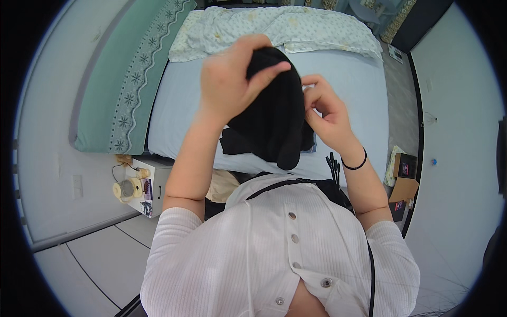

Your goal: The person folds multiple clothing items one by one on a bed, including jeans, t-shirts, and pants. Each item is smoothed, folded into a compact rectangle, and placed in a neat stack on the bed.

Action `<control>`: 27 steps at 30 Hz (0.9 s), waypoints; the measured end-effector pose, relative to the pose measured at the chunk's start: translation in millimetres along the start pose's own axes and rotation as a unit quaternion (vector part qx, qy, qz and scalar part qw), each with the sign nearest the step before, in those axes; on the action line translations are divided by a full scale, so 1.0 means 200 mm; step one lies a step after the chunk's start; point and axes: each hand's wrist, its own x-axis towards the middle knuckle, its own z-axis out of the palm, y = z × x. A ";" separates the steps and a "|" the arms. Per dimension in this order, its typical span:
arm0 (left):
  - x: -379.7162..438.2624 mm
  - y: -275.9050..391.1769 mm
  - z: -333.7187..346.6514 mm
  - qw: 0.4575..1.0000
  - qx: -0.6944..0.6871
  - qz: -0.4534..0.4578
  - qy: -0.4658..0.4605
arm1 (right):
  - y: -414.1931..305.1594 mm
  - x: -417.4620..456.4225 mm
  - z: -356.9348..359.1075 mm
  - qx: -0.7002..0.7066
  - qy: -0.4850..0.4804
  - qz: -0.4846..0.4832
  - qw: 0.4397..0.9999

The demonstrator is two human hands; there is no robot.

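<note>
A piece of black cloth, perhaps a garment (273, 107), hangs raised in front of me above the bed. My left hand (237, 75) grips its upper edge, thumb lying over the front and fingers behind. At the cloth's right edge is my right hand (323, 109), fingers curled and fingertips against the fabric; whether they pinch it is hard to tell. More black fabric (236, 142) lies on the light blue bed sheet (348, 79) below, partly hidden by the raised cloth. A bit of blue-grey material shows at its right side.
A patterned quilt (317, 27) is bunched across the bed's far end. The green padded headboard (99, 91) stands left. At lower left, a white nightstand (158, 178) bears a cream kettle-like appliance (127, 188). Open cardboard boxes (404, 188) stand on the floor at right, near the wall.
</note>
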 end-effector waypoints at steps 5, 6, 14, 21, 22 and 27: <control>0.09 0.09 -0.11 0.997 0.055 0.026 -0.052 | 0.01 0.01 -0.07 -0.205 -0.019 -0.017 0.978; 0.10 0.11 -0.12 0.996 0.064 0.029 -0.056 | -0.03 0.02 -0.08 -0.167 -0.022 0.019 0.986; 0.12 0.18 -0.16 0.992 0.078 0.081 -0.050 | -0.03 0.02 0.02 -0.245 -0.052 -0.010 0.968; 0.18 0.14 -0.34 0.987 0.088 0.132 -0.021 | 0.18 -0.05 -0.03 -0.306 -0.088 0.031 0.947; 0.18 0.12 -0.36 0.990 0.076 0.122 -0.015 | 0.19 -0.05 -0.05 -0.318 -0.090 0.035 0.943; 0.14 0.04 -0.46 0.990 0.127 0.066 0.006 | 0.14 -0.02 -0.25 -0.349 0.040 0.001 0.936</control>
